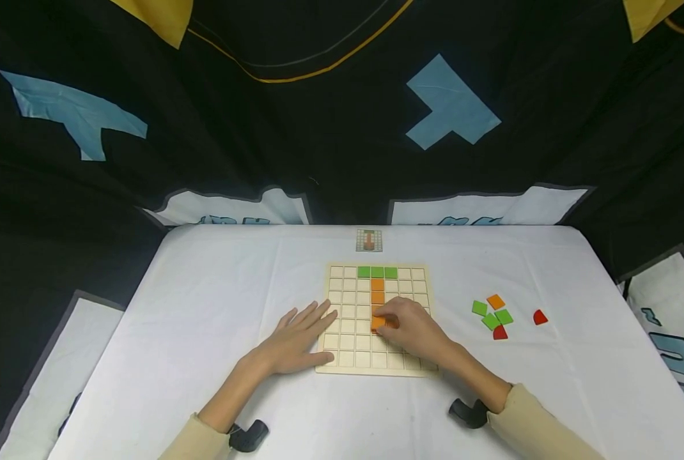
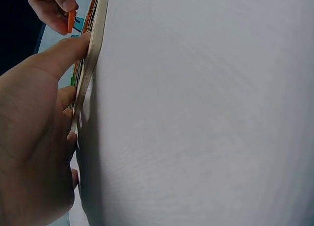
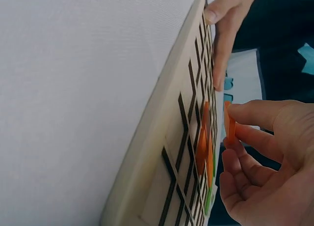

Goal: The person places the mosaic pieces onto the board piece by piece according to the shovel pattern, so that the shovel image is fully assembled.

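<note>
My left hand lies with spread, straight fingers on the left edge of a square wooden grid board. Between thumb and fingers my right hand pinches an orange square tile, held just off the board's surface in the right wrist view. A row of green tiles fills part of the board's top row. Below its middle, orange tiles run down one column toward the right hand, which partly covers the lower ones.
To the right of the board lie loose pieces: several green squares, an orange square and two red rounded pieces. A small picture card lies beyond the board on the white table. A dark curtain hangs behind.
</note>
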The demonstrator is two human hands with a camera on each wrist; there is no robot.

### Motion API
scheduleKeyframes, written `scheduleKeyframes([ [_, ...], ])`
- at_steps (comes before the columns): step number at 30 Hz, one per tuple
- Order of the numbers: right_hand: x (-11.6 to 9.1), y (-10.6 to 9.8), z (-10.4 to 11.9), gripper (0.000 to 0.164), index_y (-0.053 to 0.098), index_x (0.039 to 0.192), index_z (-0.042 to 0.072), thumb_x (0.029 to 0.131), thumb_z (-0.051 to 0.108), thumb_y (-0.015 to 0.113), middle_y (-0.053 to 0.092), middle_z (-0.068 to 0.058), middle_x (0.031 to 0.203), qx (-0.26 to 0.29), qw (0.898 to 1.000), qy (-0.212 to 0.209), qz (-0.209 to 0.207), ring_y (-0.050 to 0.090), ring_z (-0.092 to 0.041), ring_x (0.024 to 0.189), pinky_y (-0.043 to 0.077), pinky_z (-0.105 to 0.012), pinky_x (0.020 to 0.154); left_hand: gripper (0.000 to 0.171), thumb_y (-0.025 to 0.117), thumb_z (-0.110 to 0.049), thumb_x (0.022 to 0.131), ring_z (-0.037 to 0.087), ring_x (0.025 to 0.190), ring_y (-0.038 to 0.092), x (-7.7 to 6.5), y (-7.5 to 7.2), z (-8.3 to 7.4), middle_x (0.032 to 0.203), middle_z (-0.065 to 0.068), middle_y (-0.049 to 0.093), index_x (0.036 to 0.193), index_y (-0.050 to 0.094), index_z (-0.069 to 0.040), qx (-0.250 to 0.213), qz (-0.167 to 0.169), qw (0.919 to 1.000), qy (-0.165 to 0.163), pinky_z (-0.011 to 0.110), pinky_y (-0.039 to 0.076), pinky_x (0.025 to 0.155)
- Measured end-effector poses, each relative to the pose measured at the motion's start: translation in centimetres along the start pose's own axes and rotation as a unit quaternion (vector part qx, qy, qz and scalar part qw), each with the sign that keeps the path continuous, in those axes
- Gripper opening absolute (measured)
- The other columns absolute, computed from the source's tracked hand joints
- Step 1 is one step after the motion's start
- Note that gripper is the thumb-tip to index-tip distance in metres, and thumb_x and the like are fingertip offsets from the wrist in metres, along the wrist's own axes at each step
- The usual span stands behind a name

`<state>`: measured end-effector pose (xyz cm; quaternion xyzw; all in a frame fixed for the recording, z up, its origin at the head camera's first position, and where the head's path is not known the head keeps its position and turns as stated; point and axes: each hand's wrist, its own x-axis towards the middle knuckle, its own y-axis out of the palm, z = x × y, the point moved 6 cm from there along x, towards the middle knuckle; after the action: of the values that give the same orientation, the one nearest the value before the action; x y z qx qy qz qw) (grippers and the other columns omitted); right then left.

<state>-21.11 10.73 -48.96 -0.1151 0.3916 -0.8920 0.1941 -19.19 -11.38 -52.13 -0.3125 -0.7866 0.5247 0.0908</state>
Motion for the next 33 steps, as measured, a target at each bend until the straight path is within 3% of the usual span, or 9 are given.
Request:
scheduleKeyframes([
  [9, 0.6, 0.9, 0.4, 0.027, 0.076, 0.11, 0.005, 0.083, 0.006, 0.077, 0.069, 0.001, 0.099, -0.013, 1.0, -0.008, 0.014, 0.053, -0.013, 0.08, 0.047, -0.03, 0.072, 0.079, 0.057, -0.054, 0.096, 0.029, 0.151, 0.009, 0.0, 0.0, -0.1, 0.166, 0.006, 0.014, 0.158, 0.03, -0.014, -0.001, -0.003, 1.0, 0.004, 0.057, 0.006, 0.117],
  [33, 1.1, 2.0, 1.1, 0.023, 0.077, 0.106, 0.005, 0.083, 0.006, 0.078, 0.069, -0.001, 0.099, -0.045, 0.998, -0.03, 0.018, 0.052, -0.012, 0.08, 0.045, -0.029, 0.069, 0.08, 0.054, -0.057, 0.096, 0.028, 0.152, 0.008, 0.1, 0.2, 0.3, 0.166, 0.005, 0.012, 0.159, 0.028, -0.015, 0.006, 0.0, 1.0, 0.001, 0.056, 0.006, 0.117],
])
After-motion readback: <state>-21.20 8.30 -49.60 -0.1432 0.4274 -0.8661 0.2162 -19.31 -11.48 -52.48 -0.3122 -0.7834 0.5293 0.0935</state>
